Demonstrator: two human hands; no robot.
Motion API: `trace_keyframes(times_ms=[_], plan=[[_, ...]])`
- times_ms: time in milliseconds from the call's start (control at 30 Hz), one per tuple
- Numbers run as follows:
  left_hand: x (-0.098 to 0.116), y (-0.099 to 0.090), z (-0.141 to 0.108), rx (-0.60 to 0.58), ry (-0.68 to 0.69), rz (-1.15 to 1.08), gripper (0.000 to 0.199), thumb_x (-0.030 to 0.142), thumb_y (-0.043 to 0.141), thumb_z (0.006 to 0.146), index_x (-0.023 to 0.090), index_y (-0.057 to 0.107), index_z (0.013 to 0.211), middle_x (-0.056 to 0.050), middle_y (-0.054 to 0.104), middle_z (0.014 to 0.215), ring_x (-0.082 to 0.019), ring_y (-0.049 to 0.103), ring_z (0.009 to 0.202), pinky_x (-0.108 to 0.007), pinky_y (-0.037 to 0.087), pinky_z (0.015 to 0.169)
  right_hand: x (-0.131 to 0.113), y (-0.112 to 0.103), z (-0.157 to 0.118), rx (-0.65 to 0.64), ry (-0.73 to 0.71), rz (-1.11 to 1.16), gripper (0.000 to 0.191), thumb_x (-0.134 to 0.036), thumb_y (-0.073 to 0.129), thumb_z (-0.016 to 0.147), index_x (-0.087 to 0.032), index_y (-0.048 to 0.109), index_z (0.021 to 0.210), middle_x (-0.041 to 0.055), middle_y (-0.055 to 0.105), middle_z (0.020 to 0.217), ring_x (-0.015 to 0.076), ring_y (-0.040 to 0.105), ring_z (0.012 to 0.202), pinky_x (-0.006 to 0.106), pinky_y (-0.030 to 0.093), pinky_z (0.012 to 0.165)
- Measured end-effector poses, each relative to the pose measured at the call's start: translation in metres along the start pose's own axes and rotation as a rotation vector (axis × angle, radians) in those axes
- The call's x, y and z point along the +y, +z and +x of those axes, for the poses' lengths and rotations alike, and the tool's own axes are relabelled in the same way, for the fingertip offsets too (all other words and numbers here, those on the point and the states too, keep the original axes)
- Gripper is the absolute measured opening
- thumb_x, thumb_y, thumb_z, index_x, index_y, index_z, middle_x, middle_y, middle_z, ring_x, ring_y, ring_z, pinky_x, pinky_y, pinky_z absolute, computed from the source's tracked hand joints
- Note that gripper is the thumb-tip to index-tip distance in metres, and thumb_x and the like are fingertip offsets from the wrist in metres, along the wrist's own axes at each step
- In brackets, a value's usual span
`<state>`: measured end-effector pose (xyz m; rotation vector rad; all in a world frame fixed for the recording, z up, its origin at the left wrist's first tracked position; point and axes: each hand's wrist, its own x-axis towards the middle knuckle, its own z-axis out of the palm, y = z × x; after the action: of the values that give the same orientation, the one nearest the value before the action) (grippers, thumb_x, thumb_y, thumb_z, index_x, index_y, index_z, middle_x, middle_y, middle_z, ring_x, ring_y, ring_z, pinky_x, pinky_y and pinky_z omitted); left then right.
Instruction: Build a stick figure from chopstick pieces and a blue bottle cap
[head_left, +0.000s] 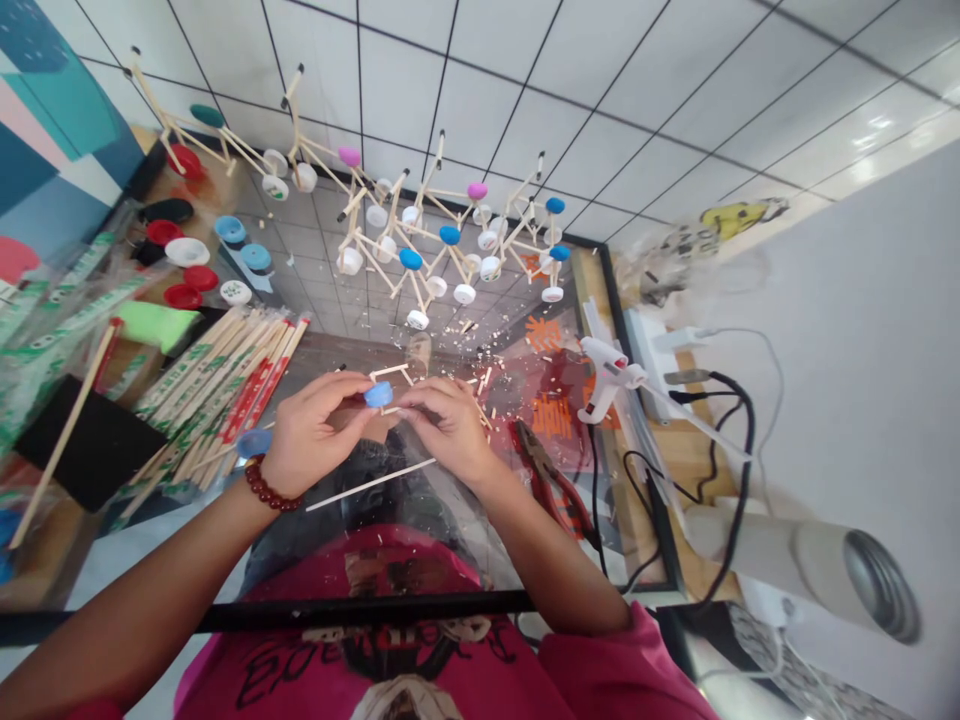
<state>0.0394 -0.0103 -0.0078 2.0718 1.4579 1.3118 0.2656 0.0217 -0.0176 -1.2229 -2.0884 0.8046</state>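
Observation:
A small blue piece (379,393), whose kind I cannot make out, is pinched between the thumb and fingers of my left hand (319,425). It sits against a small frame of pale wooden sticks (391,371). The fingers of my right hand (448,425) are closed on the right side of this stick frame, and they partly hide it. Below both hands a loose pale stick (367,486) lies on the dark glassy tabletop (420,350). Close to my left wrist is another blue cap-like piece (253,442).
Several stick models with white caps (450,235) stand at the back. Wrapped chopsticks (225,385) and red caps (200,278) lie left. Right are pliers (551,485), a white glue gun (607,378), cables (739,480) and a power strip (652,350). Wood chips (487,345) are scattered mid-table.

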Motion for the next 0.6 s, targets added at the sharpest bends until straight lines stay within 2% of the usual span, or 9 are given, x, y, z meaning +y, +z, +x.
trace_keyframes(times_ms=[367,600], plan=[[-0.0007,-0.0009,-0.0015,0.001,-0.041,0.009,0.017,0.022,0.078,0.095,0.025,0.083,0.112,-0.008,0.088,0.116,-0.026,0.086,0.104,-0.035,0.074,0.086,0.0000,-0.0005,-0.0003,0.016,-0.015,-0.004,0.010,-0.023,0.081,0.102,-0.031,0.087,0.102,0.0035,0.084,0.110,0.0261,0.077,0.108,0.048,0.046,0.106],[-0.0003,-0.0006,-0.0014,0.009,-0.033,0.010,0.017,0.020,0.079,0.095,0.024,0.084,0.111,-0.009,0.088,0.116,-0.026,0.086,0.102,-0.035,0.074,0.086,-0.0002,-0.0011,-0.0006,0.009,-0.004,0.003,0.009,-0.023,0.080,0.102,-0.030,0.086,0.102,0.0032,0.084,0.109,0.0258,0.077,0.106,0.049,0.047,0.106]])
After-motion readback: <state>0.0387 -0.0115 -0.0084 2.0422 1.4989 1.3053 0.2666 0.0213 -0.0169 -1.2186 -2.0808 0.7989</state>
